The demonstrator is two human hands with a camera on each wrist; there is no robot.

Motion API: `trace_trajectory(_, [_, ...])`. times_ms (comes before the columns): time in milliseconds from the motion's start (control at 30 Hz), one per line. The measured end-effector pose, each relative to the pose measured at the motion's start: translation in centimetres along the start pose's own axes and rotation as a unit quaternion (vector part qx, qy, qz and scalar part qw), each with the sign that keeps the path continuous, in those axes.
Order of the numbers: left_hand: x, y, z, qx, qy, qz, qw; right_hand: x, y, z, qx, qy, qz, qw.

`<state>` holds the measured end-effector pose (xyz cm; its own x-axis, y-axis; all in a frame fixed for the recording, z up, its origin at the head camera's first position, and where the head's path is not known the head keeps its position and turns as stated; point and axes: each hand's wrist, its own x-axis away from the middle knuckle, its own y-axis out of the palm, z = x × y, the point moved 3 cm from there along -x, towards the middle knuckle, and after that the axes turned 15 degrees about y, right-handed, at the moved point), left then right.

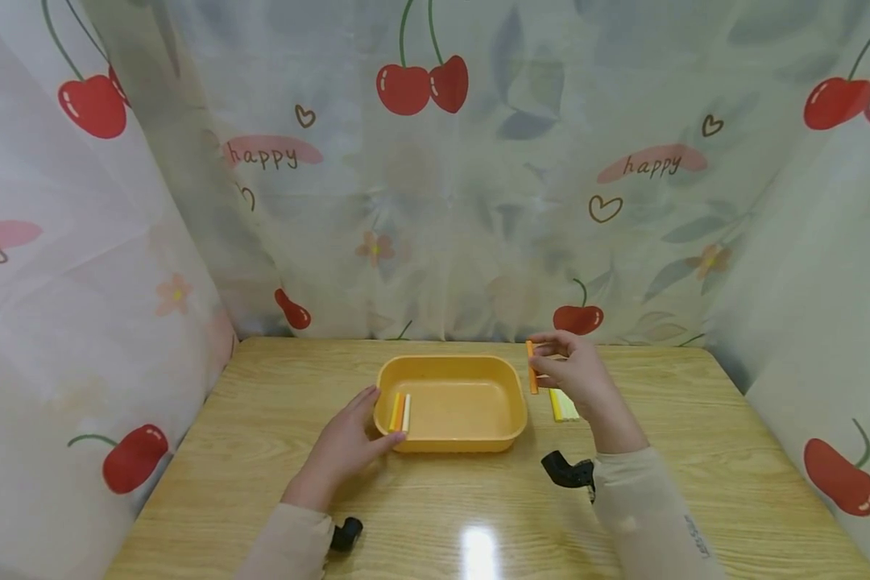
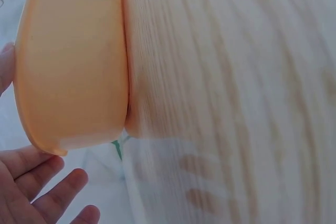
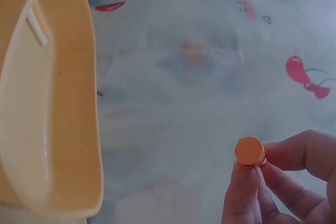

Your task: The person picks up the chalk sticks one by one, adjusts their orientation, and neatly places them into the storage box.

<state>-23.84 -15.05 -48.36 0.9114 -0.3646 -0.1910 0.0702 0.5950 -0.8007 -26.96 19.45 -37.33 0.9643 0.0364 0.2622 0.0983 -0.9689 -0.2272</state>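
Observation:
My right hand (image 1: 576,370) pinches a stick of orange chalk (image 1: 532,367) between thumb and fingertips, just right of the yellow plastic tray (image 1: 464,444). Its round end faces the camera in the right wrist view, where the tray's long rim runs down the left side. My left hand (image 1: 344,443) rests at the tray's left end, thumb on the front rim and fingers along the side. In the left wrist view those fingers (image 2: 58,195) are spread and fairly straight. Inside the tray, at its left, lie yellow, orange and white chalk sticks (image 1: 399,412) side by side.
More chalk sticks (image 1: 565,405), yellow and pale, lie on the wooden table (image 1: 261,403) right of the tray, partly hidden by my right hand. A cherry-print curtain (image 1: 442,201) surrounds the table at the back and sides. Black wrist mounts (image 1: 567,470) stick out near both sleeves.

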Motion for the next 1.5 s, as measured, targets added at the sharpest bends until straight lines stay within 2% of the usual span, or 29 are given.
trace_trajectory(333, [0.1,-0.3,0.3,0.005,-0.004,-0.002,1.0000,-0.1,3.6,-1.5,-0.027,-0.015,-0.020,0.9993])
trace_trajectory(833, [-0.2,-0.2,0.3,0.007,-0.008,-0.006,0.9999,-1.7,9.8,-1.4,-0.070,-0.002,-0.057,0.9959])
trace_trajectory(1200, [-0.3,0.0,0.0,0.006,-0.018,-0.012,0.9998,-3.9,13.9,1.0,-0.065,0.051,-0.052,0.9952])
trace_trajectory(1500, [-0.2,-0.1,0.2,0.010,-0.023,-0.011,0.9996,-5.9,15.7,3.5,-0.043,0.099,-0.027,0.9938])
